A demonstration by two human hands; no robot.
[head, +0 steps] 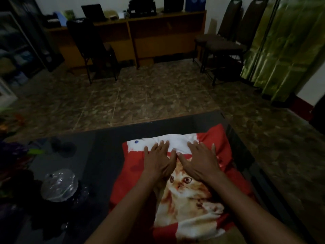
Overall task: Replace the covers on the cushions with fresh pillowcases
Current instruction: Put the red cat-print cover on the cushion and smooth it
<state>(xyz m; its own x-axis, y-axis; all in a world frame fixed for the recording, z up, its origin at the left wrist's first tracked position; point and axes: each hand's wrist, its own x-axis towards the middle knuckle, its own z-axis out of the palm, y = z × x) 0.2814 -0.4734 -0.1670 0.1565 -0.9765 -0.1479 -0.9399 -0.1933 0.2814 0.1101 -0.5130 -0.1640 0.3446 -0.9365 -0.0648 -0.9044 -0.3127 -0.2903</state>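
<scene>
Head view: both hands lie flat, palms down and fingers straight, side by side with thumbs nearly touching. The left hand (158,161) and right hand (200,161) press on the red pillowcase (190,191) printed with an orange kitten and a white kitten. It lies spread on the dark glossy table (98,155), toward its right side. A clear crumpled plastic bag (59,185) sits on the table to the left. Beyond are a tiled floor (140,99), dark chairs (228,37) and a wooden desk (140,32).

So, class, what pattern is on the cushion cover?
Red cushion cover with an orange-and-white kitten print; head view.
</scene>
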